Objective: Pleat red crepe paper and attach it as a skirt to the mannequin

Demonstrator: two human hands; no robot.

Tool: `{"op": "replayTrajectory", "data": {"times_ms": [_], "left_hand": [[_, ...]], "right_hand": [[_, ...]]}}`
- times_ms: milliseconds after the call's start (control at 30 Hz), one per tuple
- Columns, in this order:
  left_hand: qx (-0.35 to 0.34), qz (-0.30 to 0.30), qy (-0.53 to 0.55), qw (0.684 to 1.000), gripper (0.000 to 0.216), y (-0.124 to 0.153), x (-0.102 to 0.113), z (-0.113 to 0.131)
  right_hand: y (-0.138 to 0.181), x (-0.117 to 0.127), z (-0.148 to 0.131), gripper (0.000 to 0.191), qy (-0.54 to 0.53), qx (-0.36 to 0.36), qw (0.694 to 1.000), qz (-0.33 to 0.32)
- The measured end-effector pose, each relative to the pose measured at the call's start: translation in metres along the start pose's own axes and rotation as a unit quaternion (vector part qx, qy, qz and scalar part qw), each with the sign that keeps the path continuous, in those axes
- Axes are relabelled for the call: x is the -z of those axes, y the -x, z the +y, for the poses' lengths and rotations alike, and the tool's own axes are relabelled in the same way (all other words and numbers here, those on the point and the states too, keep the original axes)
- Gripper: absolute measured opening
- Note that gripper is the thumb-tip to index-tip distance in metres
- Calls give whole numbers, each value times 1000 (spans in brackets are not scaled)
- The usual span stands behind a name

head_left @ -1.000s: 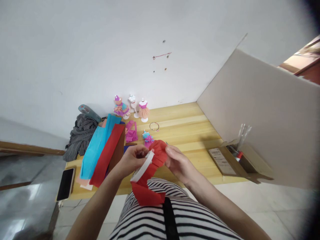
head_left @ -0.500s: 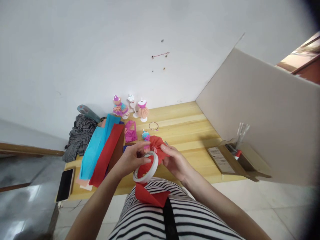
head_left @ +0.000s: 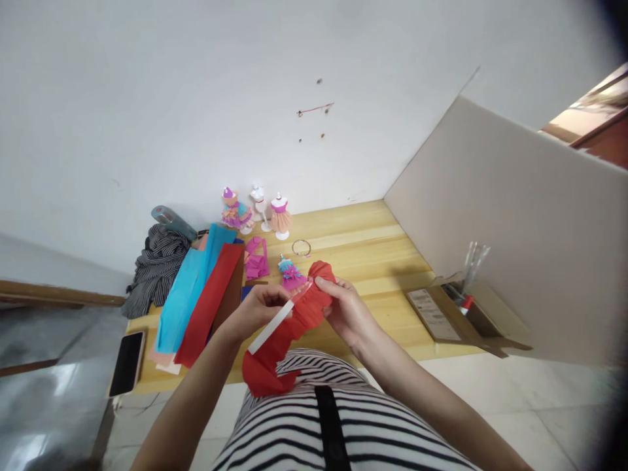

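Both hands are raised in front of my striped shirt, over the near edge of the wooden table (head_left: 373, 261). My left hand (head_left: 258, 311) pinches a white roll of tape (head_left: 269, 327), seen edge-on. My right hand (head_left: 343, 311) is closed on the top of a pleated red crepe paper piece (head_left: 294, 324), which hangs down to my lap. A thin clear strip of tape runs from the roll to my right fingers across the paper's top edge.
Blue and red paper sheets (head_left: 201, 294) lie at the table's left, with a phone (head_left: 126, 363) and striped cloth (head_left: 154, 268) beyond. Small dress-form dolls (head_left: 258, 212) stand at the back wall. A cardboard box (head_left: 466, 314) sits at the right by a grey board.
The tape roll turned from showing its open ring to edge-on, and a strip is drawn out towards my right hand. The red paper has lifted and spread.
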State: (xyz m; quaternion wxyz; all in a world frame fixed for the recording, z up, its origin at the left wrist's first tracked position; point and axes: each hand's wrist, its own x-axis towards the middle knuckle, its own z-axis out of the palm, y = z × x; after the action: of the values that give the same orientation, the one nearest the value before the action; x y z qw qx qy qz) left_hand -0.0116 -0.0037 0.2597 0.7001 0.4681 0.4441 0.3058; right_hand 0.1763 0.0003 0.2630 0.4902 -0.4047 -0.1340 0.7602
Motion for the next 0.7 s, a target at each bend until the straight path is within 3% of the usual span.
{"op": "replayTrajectory", "data": {"times_ms": [333,467,700], "left_hand": [[24,-49,18,998,28,13,2,24],[27,-31,-2,999,28,12,2,26],[45,-49,-13,998,28,8,7,23]], "right_hand": [[-4,-1,-1,33,6,-63,997,-46],[2,-1,-1,28,29,-77,994,-69],[-2,6,2,25,30,-74,995,-68]]}}
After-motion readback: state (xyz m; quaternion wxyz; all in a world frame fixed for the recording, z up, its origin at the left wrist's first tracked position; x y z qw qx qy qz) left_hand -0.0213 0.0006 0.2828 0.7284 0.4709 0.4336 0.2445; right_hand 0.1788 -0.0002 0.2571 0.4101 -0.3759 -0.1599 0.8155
